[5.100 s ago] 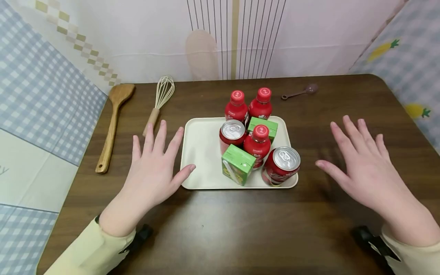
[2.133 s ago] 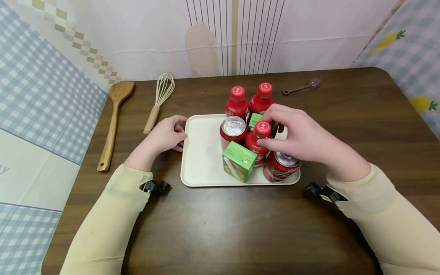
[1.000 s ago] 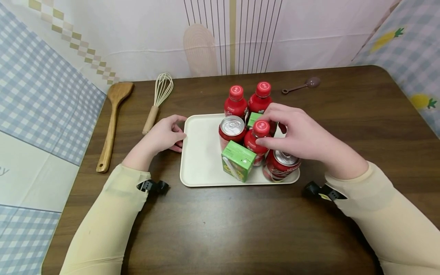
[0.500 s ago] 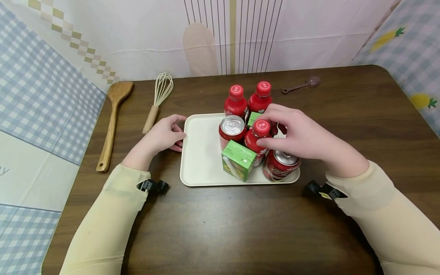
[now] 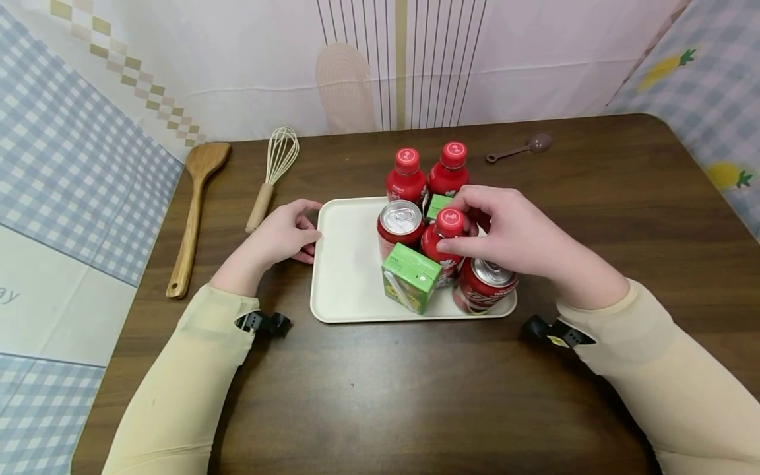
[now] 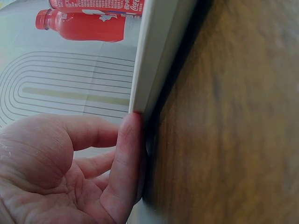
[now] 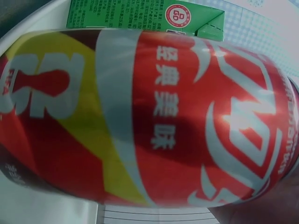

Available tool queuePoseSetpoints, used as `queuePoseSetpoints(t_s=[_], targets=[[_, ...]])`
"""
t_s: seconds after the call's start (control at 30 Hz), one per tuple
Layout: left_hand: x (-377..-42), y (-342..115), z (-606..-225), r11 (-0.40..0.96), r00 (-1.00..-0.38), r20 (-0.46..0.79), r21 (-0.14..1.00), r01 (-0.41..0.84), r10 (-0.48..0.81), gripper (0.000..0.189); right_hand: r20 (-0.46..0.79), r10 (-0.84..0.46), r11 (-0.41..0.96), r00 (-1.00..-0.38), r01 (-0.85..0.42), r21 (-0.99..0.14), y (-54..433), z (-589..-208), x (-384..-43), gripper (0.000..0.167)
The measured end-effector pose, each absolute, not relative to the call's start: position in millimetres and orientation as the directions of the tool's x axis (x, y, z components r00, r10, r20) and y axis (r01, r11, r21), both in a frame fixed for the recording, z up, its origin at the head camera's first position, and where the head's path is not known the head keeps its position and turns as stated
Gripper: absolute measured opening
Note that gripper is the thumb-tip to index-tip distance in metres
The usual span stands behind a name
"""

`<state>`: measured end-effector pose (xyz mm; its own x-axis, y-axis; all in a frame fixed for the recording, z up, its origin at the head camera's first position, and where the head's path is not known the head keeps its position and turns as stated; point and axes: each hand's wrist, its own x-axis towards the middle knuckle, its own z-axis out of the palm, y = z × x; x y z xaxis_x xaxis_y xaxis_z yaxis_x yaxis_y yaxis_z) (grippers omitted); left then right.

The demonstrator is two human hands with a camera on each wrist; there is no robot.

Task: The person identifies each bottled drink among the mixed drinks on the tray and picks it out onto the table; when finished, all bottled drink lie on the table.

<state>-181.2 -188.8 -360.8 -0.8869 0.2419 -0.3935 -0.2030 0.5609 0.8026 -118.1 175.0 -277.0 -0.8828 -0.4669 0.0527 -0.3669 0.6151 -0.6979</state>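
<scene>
A cream tray point(image 5: 347, 270) carries several drinks on its right side. At its left edge, my left hand point(image 5: 284, 234) holds the rim; the left wrist view shows fingertips right at the tray wall point(image 6: 161, 51). My right hand point(image 5: 519, 231) reaches over the right side and grips the front red bottle point(image 5: 450, 224) below its cap, thumb in front, fingers partly hidden behind. Around that bottle stand a green drink carton point(image 5: 412, 274), two red soda cans, one left point(image 5: 400, 221) and one front right point(image 5: 483, 290), and a partly covered second carton point(image 5: 438, 206). A soda can point(image 7: 177, 121) fills the right wrist view.
Two more red bottles point(image 5: 407, 175) stand at the tray's back edge. A wooden spatula point(image 5: 198, 211) and a whisk point(image 5: 276, 168) lie to the left, the whisk handle near my left hand. A small brown measuring spoon point(image 5: 522, 148) lies at the back right.
Both hands were spread apart beside the tray; the left has come to its left edge, the right to the front bottle. Since half a second ago, the right hand has shifted slightly left.
</scene>
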Motion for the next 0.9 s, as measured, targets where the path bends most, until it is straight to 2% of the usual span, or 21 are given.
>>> queuePoseSetpoints(t_s=[0.23,0.43,0.9], targets=[[-181.5,-188.3,-362.6,0.55,-0.886,-0.391,0.81,-0.203,0.248,0.059,-0.016,-0.408,0.639,-0.913,-0.273,-0.719,174.2,-273.6,-116.1,0.029],[-181.4,-187.0,-362.7,0.544,-0.887,-0.386,0.815,-0.198,0.255,0.059,-0.023,-0.369,0.65,-0.929,-0.241,-0.721,173.8,-269.6,-110.9,0.029],[-184.7,-179.9,-358.0,0.553,-0.888,-0.375,0.814,-0.179,0.266,0.059,0.091,-0.272,0.634,-0.958,-0.249,-0.732,178.7,-250.0,-98.5,0.026]])
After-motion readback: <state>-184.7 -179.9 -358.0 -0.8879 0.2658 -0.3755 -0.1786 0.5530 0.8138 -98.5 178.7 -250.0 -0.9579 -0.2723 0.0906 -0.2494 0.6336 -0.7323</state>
